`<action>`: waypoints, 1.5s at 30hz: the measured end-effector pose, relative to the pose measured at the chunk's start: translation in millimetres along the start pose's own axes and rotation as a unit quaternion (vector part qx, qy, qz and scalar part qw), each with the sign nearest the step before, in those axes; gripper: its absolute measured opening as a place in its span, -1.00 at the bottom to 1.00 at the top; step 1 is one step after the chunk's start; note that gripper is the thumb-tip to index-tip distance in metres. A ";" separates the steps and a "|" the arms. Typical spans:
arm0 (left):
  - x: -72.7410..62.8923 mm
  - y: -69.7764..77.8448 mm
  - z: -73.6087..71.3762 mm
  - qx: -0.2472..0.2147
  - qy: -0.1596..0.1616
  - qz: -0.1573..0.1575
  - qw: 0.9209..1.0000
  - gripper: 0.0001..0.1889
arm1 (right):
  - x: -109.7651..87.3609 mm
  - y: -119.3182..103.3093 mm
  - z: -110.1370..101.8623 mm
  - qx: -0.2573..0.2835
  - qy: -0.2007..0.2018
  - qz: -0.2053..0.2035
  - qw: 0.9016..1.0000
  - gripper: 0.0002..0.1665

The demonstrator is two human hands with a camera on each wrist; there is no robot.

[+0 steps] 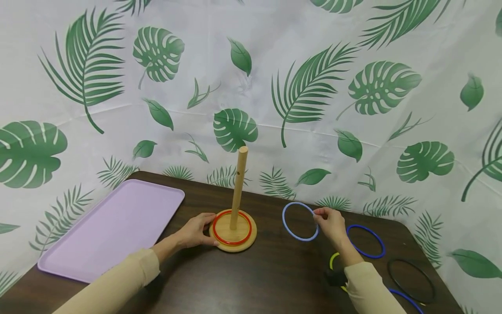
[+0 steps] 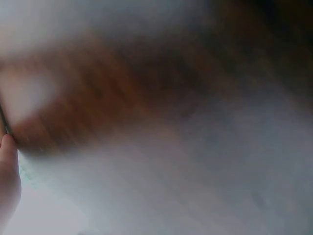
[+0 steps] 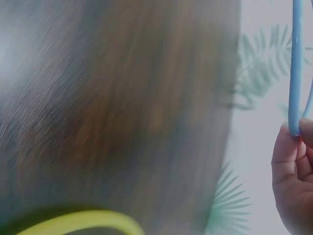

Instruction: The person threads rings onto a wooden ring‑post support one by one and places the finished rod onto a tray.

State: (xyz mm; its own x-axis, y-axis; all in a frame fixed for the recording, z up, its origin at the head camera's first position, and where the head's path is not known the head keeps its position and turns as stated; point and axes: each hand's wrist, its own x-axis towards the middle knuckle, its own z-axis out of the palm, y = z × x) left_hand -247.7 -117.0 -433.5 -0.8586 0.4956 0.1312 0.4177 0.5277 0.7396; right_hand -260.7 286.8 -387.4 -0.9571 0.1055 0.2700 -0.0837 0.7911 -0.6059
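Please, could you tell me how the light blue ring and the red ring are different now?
Colour: the light blue ring is pale blue, while the red ring is red.
Position: the light blue ring is apart from the wooden post; the red ring encircles it.
Support: the right hand pinches the light blue ring, whereas the red ring rests on the round base.
Both are thin, round hoops.

Both forearms (image 1: 117, 277) outstretched, left grip (image 1: 193, 232) wide and curved, right grip (image 1: 332, 224) in a fingertip pinch.
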 end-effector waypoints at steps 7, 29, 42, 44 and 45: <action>0.1 1.2 0.1 -0.006 -0.001 -0.002 1.000 -0.10 | 7.1 -31.9 -7.0 0.119 -0.004 0.028 0.992 -0.77; -1.4 2.7 -0.1 0.009 0.003 -0.015 1.000 -0.10 | 21.2 -132.8 -32.1 0.330 -0.005 -0.017 0.944 -0.68; -1.3 1.3 1.2 0.001 0.003 -0.009 1.000 -0.10 | 27.0 -175.0 -33.1 0.370 -0.005 -0.044 0.928 -0.71; -1.1 1.2 1.1 0.005 0.004 -0.010 1.000 -0.10 | 28.4 -182.2 -32.0 0.379 -0.008 -0.047 0.924 -0.72; -1.0 1.3 1.0 0.007 0.005 -0.011 1.000 -0.10 | 29.0 -185.7 -31.4 0.383 -0.009 -0.049 0.923 -0.72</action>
State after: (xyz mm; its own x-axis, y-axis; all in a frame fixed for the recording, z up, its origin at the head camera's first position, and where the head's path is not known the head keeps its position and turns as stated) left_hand -246.0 -116.1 -433.3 -0.8705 0.4767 0.1225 0.4029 0.5472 0.7337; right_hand -264.1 161.9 -243.5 -0.9380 0.0409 0.3442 -0.3359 0.1387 -0.9316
